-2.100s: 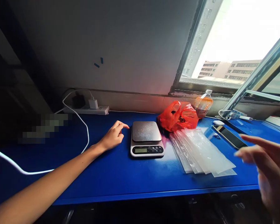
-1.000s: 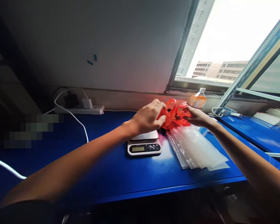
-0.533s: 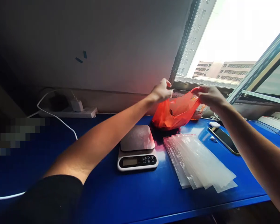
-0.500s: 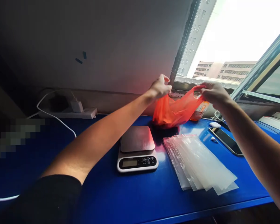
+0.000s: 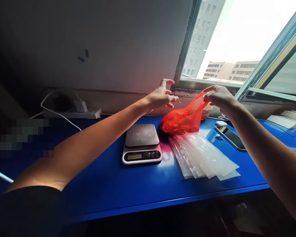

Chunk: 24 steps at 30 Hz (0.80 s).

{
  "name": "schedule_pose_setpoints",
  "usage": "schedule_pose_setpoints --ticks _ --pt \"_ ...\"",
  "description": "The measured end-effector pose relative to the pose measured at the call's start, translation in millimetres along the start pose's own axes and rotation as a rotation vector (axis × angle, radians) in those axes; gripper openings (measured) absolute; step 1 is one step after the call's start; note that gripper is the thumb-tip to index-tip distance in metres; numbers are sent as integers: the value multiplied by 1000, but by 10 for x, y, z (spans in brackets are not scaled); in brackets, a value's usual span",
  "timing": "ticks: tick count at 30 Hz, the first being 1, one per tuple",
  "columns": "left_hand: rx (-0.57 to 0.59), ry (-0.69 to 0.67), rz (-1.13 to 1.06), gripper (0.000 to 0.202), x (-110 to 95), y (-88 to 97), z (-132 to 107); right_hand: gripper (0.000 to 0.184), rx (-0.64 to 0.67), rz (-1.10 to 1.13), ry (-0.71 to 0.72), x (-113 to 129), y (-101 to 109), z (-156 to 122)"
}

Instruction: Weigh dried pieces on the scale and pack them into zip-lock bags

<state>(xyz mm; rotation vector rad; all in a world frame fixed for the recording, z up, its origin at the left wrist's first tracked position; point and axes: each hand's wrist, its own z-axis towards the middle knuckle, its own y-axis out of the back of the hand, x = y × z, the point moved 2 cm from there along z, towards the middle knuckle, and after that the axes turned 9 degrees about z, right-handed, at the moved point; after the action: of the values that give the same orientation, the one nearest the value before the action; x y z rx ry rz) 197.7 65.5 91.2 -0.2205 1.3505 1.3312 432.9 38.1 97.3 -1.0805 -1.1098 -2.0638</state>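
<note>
A red plastic bag (image 5: 184, 119) rests on the blue table (image 5: 128, 187) behind a fan of clear plastic pouches (image 5: 202, 156). My right hand (image 5: 218, 97) pinches the bag's upper right edge and holds it lifted. My left hand (image 5: 160, 96) hovers just left of the bag's top, fingers spread and holding nothing. A small digital kitchen scale (image 5: 141, 143) with a metal platform stands left of the bag, below my left forearm.
A phone (image 5: 230, 138) lies face up to the right of the pouches, with a small white object (image 5: 221, 123) beside it. A white power strip (image 5: 74, 113) with charger and cable sits at the back left. The window frame (image 5: 212, 85) runs behind the bag.
My left hand has let go of the bag and its fingers have spread. The bag's left side has dropped toward the table, while my right hand still holds its edge.
</note>
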Motion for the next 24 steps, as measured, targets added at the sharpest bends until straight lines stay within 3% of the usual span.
schedule_pose_setpoints --ticks 6,8,11,12,14,17,19,21,24 --pt "124 -118 101 62 46 -40 -576 40 67 -2 113 18 -1 -262" --pt "135 -144 187 59 81 -40 -671 37 -32 -148 263 34 -4 -362" --pt "71 -174 343 53 119 -52 -697 29 -301 -326 564 122 -47 -588" --pt "27 -167 385 55 127 -65 -676 24 -335 -328 642 156 -88 -666" --pt "-77 -137 445 65 132 -117 -595 17 -237 -319 717 202 -216 -777" --pt "-196 -156 492 78 118 -257 -414 13 56 -396 638 152 -452 -784" --pt "-222 -113 434 60 136 -348 -282 10 165 -433 538 39 -552 -711" --pt "-215 -17 334 31 192 -401 -171 9 171 -396 485 -83 -567 -627" --pt "-244 66 223 11 310 -389 -97 13 101 -279 458 -211 -472 -556"
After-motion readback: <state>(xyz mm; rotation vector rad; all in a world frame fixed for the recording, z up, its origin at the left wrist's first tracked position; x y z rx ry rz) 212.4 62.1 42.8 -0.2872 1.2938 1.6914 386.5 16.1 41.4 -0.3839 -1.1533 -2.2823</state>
